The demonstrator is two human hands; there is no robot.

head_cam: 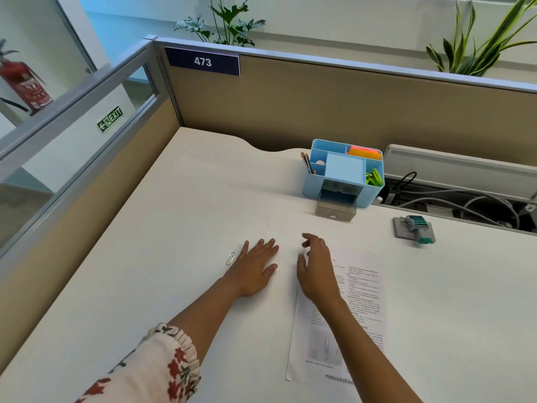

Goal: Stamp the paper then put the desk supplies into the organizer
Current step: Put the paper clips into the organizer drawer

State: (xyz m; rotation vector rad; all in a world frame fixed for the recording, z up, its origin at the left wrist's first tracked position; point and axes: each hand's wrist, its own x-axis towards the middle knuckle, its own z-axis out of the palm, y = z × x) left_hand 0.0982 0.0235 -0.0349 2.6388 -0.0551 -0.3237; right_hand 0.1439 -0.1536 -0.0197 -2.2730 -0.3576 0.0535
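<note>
white desk (174,228) — left hand (255,266) flat; right hand (315,271) loosely curled, empty.

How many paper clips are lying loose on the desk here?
1: a paper clip on the desk, just beside the left hand. Others may be hidden under the hands or paper.

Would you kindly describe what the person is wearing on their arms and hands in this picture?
The left arm has a cream sleeve printed with red flowers and dark leaves, pushed up toward the elbow and ending in a gathered, ruffled cuff. The forearm below it is bare. The right arm shows no sleeve in view. Neither the left hand nor the right hand shows gloves, rings, a watch or bracelets.
</note>
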